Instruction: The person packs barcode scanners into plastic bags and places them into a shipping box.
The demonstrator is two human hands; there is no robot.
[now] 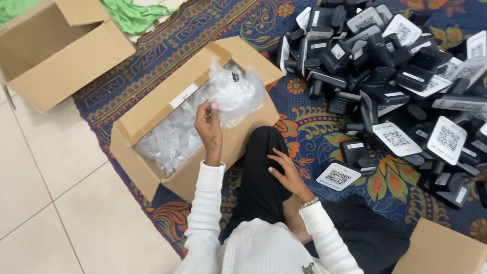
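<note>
Fingers of the left hand (209, 126) pinched a clear bag (234, 94) above the open carton (152, 109); the right hand (286, 171), released, rested right of the carton's edge.

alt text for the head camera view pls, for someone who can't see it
Seen from above, a seated person's left hand lifts a clear plastic bag out of an open cardboard box full of such bags, while the right hand rests on a black-clad knee. A heap of black devices with white code cards lies on the patterned rug to the right.
</note>
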